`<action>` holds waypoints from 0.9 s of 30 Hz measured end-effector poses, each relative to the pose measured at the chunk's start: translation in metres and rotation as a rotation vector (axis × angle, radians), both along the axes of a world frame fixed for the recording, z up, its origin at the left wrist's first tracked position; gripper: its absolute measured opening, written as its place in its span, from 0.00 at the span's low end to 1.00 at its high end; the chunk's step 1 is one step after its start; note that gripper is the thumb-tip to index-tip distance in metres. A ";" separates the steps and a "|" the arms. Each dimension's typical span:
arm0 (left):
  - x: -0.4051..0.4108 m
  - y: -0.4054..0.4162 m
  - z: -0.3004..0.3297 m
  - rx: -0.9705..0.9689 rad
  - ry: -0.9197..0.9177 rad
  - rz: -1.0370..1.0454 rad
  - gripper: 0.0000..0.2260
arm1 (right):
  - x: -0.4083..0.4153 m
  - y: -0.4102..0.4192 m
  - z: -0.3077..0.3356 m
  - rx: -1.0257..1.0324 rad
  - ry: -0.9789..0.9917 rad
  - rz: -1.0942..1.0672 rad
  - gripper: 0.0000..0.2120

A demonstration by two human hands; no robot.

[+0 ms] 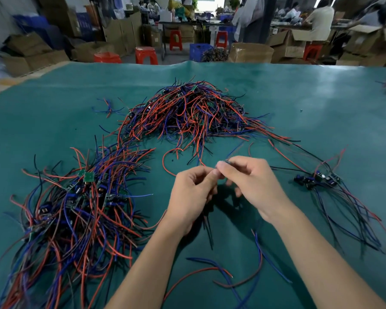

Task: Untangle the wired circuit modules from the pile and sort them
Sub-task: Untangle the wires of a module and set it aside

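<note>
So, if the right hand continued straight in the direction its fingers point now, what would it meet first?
Its fingers point left, so the right hand would first meet the left hand, whose fingertips it already touches around a small module; depth looks equal.

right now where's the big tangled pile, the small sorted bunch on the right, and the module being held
big tangled pile [187,108], head view, middle of the heap
small sorted bunch [316,178], head view, its clustered boards
held module [223,162], head view, tip showing between the fingertips

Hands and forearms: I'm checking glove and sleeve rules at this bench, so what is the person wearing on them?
Nothing shows on either. The left hand and right hand are bare, without gloves, rings or a watch. Both forearms are uncovered to the frame's bottom edge, no sleeve in view.
</note>
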State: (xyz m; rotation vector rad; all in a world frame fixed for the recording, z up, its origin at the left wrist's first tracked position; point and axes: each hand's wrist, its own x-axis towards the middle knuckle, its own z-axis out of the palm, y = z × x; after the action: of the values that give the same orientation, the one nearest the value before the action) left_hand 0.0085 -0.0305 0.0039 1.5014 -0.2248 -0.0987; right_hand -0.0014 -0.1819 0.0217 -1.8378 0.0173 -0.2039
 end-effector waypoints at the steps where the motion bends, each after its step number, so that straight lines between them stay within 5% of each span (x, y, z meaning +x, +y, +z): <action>1: 0.000 0.000 0.000 0.012 -0.006 -0.007 0.09 | -0.001 0.001 0.000 -0.011 -0.021 0.027 0.10; 7: -0.002 -0.001 0.003 0.043 -0.027 -0.090 0.10 | 0.002 -0.007 0.003 -0.103 -0.170 -0.116 0.13; 19: -0.004 0.000 0.002 0.215 -0.080 -0.206 0.08 | -0.012 -0.038 0.050 0.277 -0.549 -0.720 0.09; 22: -0.003 -0.002 0.000 0.272 -0.087 -0.155 0.08 | -0.021 -0.019 0.079 0.333 -0.574 -0.596 0.08; 27: -0.003 -0.002 0.002 0.259 -0.088 -0.128 0.10 | -0.020 0.061 0.116 0.357 -0.396 -0.047 0.09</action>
State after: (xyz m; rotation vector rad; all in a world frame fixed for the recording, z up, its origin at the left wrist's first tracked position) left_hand 0.0053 -0.0330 0.0059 1.7503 -0.3915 -0.1693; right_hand -0.0213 -0.1207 0.1380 -1.4184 -0.1697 -0.5583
